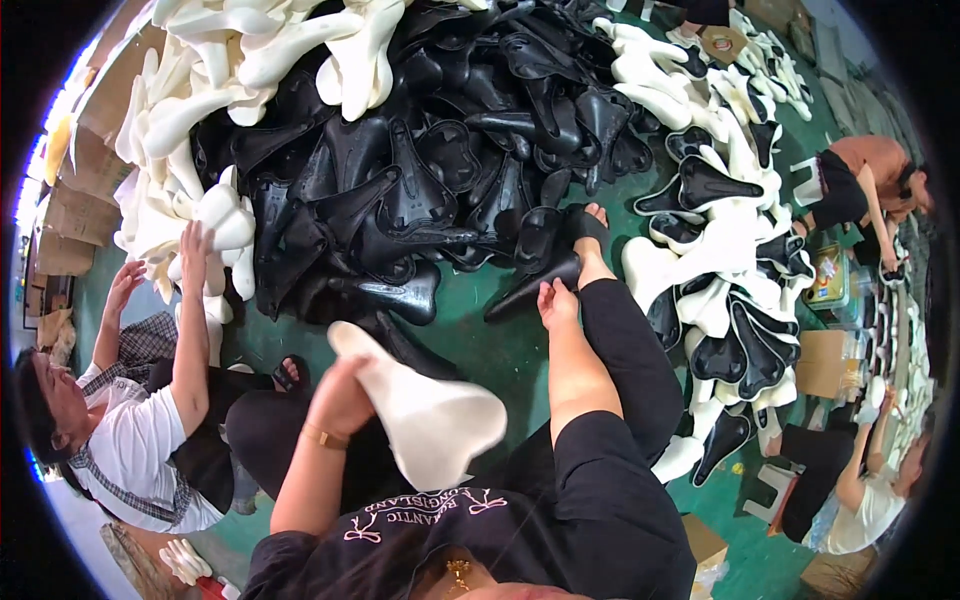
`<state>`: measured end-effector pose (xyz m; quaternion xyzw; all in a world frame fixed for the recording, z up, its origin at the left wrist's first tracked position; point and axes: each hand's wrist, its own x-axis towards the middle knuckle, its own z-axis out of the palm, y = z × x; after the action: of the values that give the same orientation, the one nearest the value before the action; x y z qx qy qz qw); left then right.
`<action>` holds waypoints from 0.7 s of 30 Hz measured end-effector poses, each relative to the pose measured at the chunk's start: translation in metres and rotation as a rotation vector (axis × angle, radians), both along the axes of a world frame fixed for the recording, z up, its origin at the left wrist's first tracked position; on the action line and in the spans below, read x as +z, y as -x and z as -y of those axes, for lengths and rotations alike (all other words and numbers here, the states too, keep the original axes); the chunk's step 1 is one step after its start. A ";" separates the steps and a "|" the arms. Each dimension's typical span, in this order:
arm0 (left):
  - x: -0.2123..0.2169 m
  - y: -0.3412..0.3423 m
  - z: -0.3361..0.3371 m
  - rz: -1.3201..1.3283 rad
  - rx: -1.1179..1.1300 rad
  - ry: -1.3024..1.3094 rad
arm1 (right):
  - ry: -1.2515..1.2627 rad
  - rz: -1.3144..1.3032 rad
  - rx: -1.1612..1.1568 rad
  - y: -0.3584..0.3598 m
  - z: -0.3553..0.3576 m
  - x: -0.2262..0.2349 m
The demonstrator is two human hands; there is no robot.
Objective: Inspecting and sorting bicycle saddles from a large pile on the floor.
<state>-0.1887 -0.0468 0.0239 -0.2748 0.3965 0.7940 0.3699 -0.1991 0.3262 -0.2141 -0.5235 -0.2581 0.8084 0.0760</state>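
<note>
Two hands: left hand point(340, 400) grips white saddle pad point(430, 420), right hand point(556, 300) black saddle point(530, 285).

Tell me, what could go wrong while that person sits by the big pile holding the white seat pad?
The left hand grips the white foam seat pad only at its narrow end, so it might slip. The right hand reaches a black saddle shell at the foot of the black pile, which could slide down onto the bare foot.
</note>
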 end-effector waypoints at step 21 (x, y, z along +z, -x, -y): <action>0.032 0.015 -0.013 -0.299 0.086 -0.114 | -1.139 -0.616 0.721 -0.043 0.038 0.282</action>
<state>-0.2040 -0.0338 0.0560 -0.1487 0.3892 0.8625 0.2873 -0.1565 0.2885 0.0683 -0.0350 -0.7604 0.6344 0.1345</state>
